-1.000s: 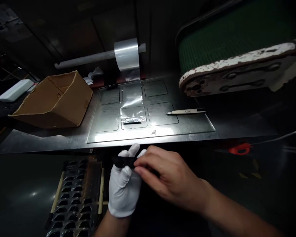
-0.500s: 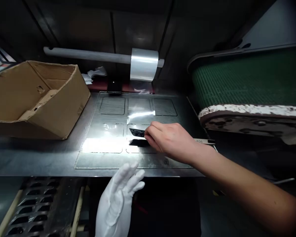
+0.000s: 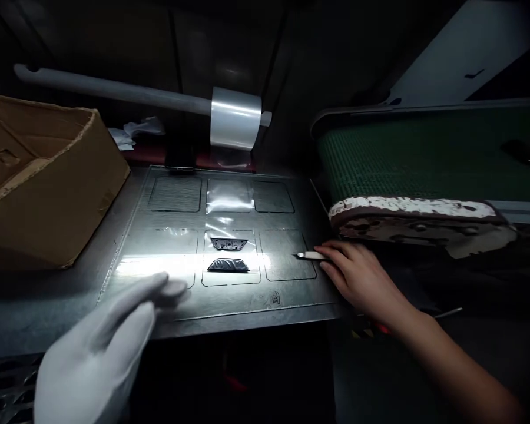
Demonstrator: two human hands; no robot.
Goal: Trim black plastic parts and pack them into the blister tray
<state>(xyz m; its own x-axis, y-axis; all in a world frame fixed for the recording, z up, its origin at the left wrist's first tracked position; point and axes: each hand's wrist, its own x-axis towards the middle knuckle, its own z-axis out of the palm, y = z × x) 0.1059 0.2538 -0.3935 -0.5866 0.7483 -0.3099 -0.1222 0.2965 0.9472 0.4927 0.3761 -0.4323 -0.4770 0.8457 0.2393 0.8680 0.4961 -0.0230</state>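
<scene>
My right hand (image 3: 357, 274), bare, is at the right edge of the marked metal sheet (image 3: 234, 297). Its thumb and fingers close on a slim cream-handled tool (image 3: 311, 255), whose short, dark-tipped metal end points left over the sheet. My left hand (image 3: 110, 347), in a white glove, hovers over the sheet's front left corner, slightly blurred, fingers stretched out and holding nothing. Two small black trapezoid parts lie apart in the front middle outline: the rear part (image 3: 228, 244) shows a detailed face, while the front part (image 3: 228, 265) looks glossy. Clear film (image 3: 229, 197) covers the middle column.
A cardboard box (image 3: 48, 194) stands at the left. Behind the sheet, a roll of clear film (image 3: 236, 118) hangs on a grey bar (image 3: 115, 88). A green conveyor belt (image 3: 415, 159) rises at the right. Crumpled white paper (image 3: 136, 131) and a dark flat object (image 3: 179, 159) lie behind.
My right hand has let go of the black parts and moved right, its tool now pointing left. My left hand has moved left and forward over the sheet. The view has shifted right.
</scene>
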